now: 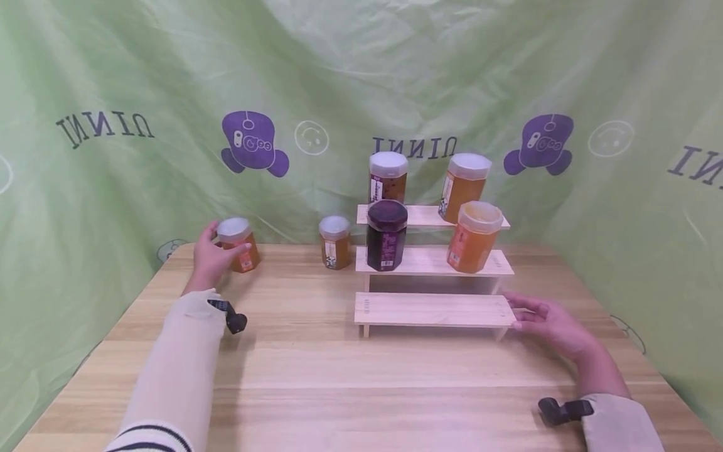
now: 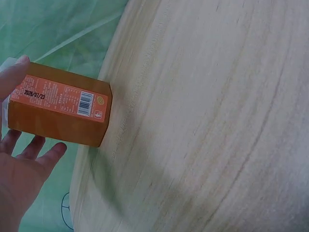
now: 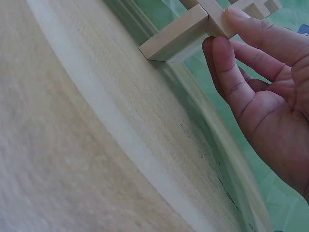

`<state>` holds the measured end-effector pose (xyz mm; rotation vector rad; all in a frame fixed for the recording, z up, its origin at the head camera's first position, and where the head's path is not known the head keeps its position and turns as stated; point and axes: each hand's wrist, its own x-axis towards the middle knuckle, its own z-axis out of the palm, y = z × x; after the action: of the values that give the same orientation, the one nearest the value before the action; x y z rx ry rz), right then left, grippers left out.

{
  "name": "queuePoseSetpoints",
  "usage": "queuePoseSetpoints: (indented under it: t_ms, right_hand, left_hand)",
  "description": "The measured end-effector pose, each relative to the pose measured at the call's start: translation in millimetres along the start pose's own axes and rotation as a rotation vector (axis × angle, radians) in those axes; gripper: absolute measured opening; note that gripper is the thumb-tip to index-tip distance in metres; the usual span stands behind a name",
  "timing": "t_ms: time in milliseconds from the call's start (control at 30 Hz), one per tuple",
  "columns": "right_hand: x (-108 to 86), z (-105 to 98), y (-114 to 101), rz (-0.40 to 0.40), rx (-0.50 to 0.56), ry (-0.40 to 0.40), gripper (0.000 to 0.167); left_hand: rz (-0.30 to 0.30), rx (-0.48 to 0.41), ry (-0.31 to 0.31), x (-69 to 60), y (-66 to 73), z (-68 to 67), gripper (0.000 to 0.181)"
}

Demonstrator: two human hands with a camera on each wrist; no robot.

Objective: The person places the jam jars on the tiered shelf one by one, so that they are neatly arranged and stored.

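Observation:
My left hand (image 1: pixel 212 257) holds an orange-labelled jar (image 1: pixel 246 256) with a white lid at the table's back left, thumb on one side and fingers around the other. In the left wrist view the jar (image 2: pixel 63 104) shows a barcode, and the hand (image 2: pixel 21 179) reaches round its lid end. My right hand (image 1: pixel 556 326) pinches the right end of the lowest step of a wooden stand (image 1: pixel 429 309). The right wrist view shows that hand (image 3: pixel 275 92) with thumb and fingers on the wooden end piece (image 3: pixel 178 36).
Another amber jar (image 1: pixel 336 251) stands on the table left of the stand. A dark jar (image 1: pixel 386 242) and an orange jar (image 1: pixel 476 242) are on the middle step; two more jars (image 1: pixel 390 182) (image 1: pixel 466 188) occupy the top step. A green printed curtain (image 1: pixel 339 75) hangs behind.

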<state>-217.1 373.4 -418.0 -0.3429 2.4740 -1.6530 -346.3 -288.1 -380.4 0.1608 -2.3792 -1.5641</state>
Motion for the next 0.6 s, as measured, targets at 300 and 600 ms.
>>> queuePoseSetpoints:
  t_ms: [300, 600]
  right_hand:
    - [-0.6, -0.7, 1.7, -0.001, 0.007, 0.007, 0.067]
    - [-0.8, -0.4, -1.2, 0.009, 0.007, 0.004, 0.068]
  left_hand:
    - [-0.008, 0.021, 0.035, -1.0, 0.0, 0.7, 0.089]
    - [-0.028, 0.015, 0.100, -8.8, -2.0, 1.2, 0.086]
